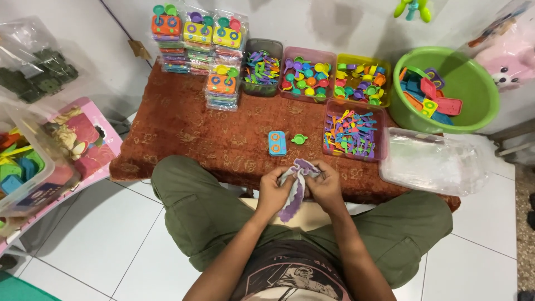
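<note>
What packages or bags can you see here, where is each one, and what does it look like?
Stacks of packed toy sets: table's far left corner, clear wrappers, orange, yellow and purple.
Clear plastic bags: table's right edge, a crumpled pile.
Bag of dark green pieces: far left, transparent.
Clear bag with purple piece: held by left hand and right hand.

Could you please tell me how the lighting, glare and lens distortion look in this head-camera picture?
Head view: even, soft indoor light; faint shadows on the white wall above the rust-red patterned cloth; mild glare on the clear plastic bag pile; wide-angle bending toward the edges; both hands, left and right, holding a purple-edged clear plastic bag, look sharp.
</note>
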